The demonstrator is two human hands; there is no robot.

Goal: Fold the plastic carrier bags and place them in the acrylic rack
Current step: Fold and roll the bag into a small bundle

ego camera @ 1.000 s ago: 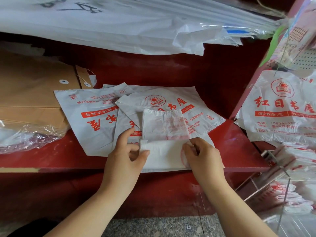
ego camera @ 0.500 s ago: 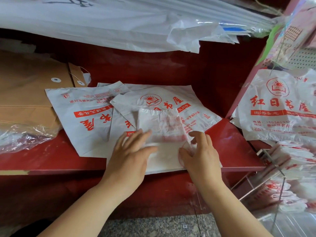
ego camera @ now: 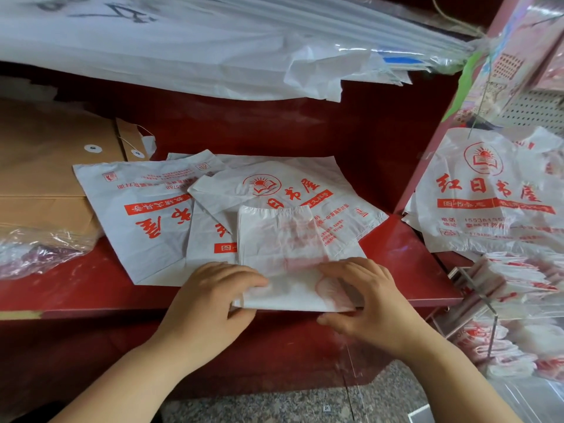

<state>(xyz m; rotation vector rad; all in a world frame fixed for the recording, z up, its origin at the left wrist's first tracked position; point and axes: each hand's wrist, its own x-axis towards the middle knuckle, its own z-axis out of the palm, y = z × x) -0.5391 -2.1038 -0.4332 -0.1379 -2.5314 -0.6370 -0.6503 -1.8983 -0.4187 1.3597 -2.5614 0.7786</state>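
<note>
my left hand (ego camera: 210, 303) and right hand (ego camera: 367, 302) pinch the bag (ego camera: 283, 239) at its near fold, lower centre, thumbs under. it looks thin, limp and slippery: i'd grip the crease.

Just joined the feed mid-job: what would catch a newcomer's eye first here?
The left hand and right hand pinch a half-folded bag at the front edge of the red shelf. Behind it lie flat white bags with bold red print; at right, an acrylic rack holds folded ones.
</note>
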